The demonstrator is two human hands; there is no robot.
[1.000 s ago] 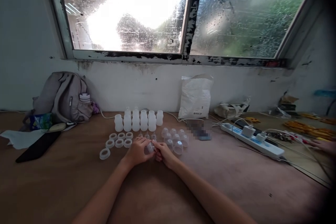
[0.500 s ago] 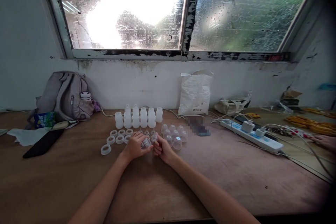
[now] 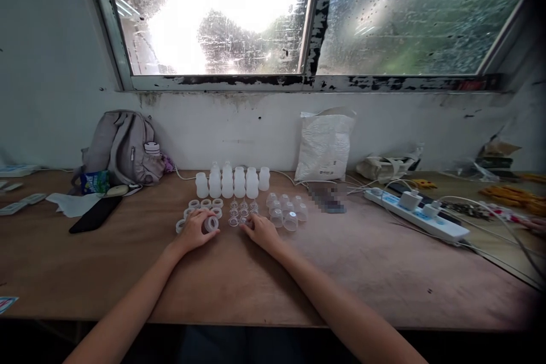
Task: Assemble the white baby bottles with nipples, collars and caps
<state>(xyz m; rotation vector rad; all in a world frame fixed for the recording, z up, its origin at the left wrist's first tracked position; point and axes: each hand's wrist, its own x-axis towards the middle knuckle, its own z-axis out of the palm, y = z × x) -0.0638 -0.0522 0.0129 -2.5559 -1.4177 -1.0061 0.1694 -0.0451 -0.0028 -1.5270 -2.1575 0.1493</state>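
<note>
My left hand (image 3: 194,232) is closed around a clear ring-shaped bottle collar (image 3: 211,224), tilted with its opening facing me. Behind that hand several more collars (image 3: 206,203) lie in rows. My right hand (image 3: 262,232) rests at the near row of clear bottle nipples (image 3: 244,205), its fingertips pinched at a nipple that they partly hide. To the right of it stand several clear dome-shaped caps (image 3: 290,220). Behind everything, frosted white bottles (image 3: 227,185) stand in rows; two at the back carry nipples.
Against the wall lean a grey backpack (image 3: 123,148) and a white plastic bag (image 3: 325,148). A black phone (image 3: 95,214) lies left. A power strip (image 3: 420,219) with plugs and cables stretches across the right side. Another person's hand (image 3: 533,226) is at the far right edge.
My hands have moved apart. The left has gone left toward the collars with a collar in it; the right has settled at the nipples. The view has shifted slightly.
</note>
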